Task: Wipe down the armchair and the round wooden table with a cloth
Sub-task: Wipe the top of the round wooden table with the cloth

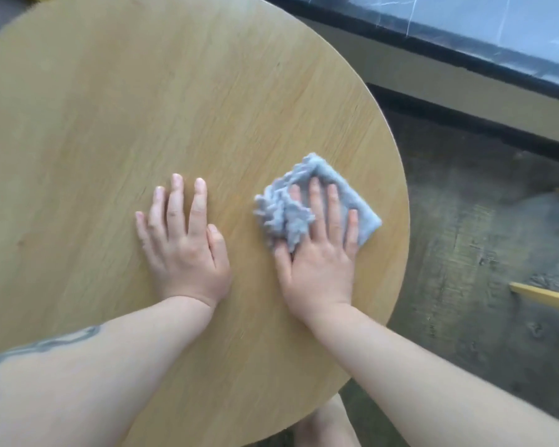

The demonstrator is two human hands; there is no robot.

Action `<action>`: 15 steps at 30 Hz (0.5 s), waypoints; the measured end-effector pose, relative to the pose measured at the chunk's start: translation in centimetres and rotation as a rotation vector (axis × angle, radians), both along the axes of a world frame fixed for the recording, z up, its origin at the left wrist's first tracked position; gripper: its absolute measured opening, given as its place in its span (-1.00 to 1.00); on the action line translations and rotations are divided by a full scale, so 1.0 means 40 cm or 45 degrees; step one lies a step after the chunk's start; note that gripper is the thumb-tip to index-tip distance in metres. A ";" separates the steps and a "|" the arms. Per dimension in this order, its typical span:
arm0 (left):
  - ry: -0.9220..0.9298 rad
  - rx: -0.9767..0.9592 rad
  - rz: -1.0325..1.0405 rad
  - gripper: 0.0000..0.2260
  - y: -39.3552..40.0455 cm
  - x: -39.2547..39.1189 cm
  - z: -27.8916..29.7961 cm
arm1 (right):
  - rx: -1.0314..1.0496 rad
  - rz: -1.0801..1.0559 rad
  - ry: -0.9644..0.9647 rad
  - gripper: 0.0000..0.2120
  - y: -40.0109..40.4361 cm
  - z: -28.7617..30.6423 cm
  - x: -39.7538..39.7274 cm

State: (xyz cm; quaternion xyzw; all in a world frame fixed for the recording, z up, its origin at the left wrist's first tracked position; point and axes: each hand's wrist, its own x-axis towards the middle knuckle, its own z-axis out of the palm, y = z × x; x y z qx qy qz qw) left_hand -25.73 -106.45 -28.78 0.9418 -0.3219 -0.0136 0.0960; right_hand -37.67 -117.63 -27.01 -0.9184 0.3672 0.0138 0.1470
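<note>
A right hand (318,253), fingers spread, presses a grey cloth (310,204) flat near the round wooden counter's (142,108) right edge; the left hand (183,240), empty, apparently braces. Next: sweep left across unwiped wood.

Grey wood-grain floor (465,253); dark marble ledge (497,33) beyond.

The round table (142,108) is cut off at the left edge and the far edge, so its whole circle does not show. The right hand (317,253) covers the middle of the grey cloth (339,191), hiding that part. Both arms run off the near edge. The wood grain looks blurry. The floor (465,253) at the right is blurry too.
</note>
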 end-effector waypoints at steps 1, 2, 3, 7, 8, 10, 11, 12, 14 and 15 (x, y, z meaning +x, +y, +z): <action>0.000 0.008 -0.007 -0.49 0.002 0.000 0.001 | 0.043 0.359 -0.008 -0.33 0.006 0.003 0.014; 0.001 0.011 -0.013 -0.48 0.002 -0.002 0.002 | 0.033 0.704 -0.014 -0.32 -0.030 -0.003 0.029; 0.000 0.008 -0.013 -0.48 0.001 -0.003 0.003 | -0.004 0.868 -0.028 -0.33 -0.090 -0.010 0.046; 0.004 0.008 0.009 -0.50 -0.002 -0.002 0.002 | -0.064 -0.152 0.019 -0.39 -0.245 -0.013 0.048; 0.003 0.005 0.007 -0.50 -0.001 -0.003 0.002 | -0.071 -0.338 0.041 -0.39 -0.220 -0.009 0.044; -0.005 0.003 0.008 -0.50 0.000 -0.002 0.002 | -0.029 -0.120 0.017 -0.36 -0.132 0.002 0.060; -0.005 0.004 0.007 -0.49 0.000 -0.002 0.002 | 0.037 0.222 -0.019 -0.35 -0.097 0.007 0.077; -0.004 0.001 0.004 -0.49 -0.001 -0.002 0.004 | 0.064 0.613 -0.038 -0.34 -0.096 0.004 0.099; -0.003 0.006 0.003 -0.50 -0.006 0.002 0.007 | -0.033 0.965 -0.054 -0.33 -0.184 -0.008 0.168; 0.004 0.020 0.009 -0.50 -0.008 0.003 0.007 | -0.062 0.810 -0.032 -0.34 -0.234 -0.017 0.189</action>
